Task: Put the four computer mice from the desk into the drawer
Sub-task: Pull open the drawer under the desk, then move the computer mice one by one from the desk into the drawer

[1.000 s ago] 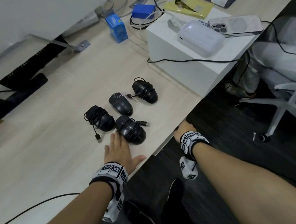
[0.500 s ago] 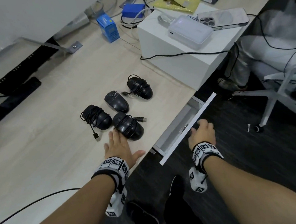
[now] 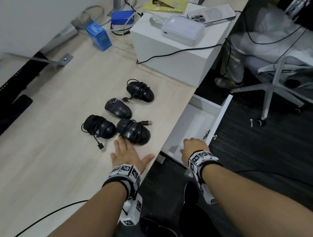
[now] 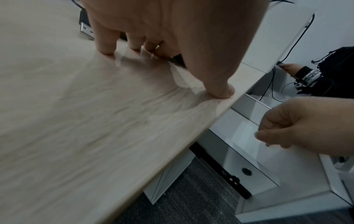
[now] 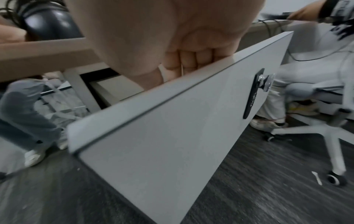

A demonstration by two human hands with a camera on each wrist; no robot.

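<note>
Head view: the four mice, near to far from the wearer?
Black cord-wrapped mouse at the left hand's fingers → black cord-wrapped mouse with its plug trailing toward the wearer → bare black mouse, cord not wrapped → farthest black cord-wrapped mouse.

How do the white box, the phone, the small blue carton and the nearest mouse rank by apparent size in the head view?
1. white box, clearly largest.
2. phone.
3. nearest mouse and small blue carton: they look alike, and the mouse lies much closer to the camera, so I will not rank them.
</note>
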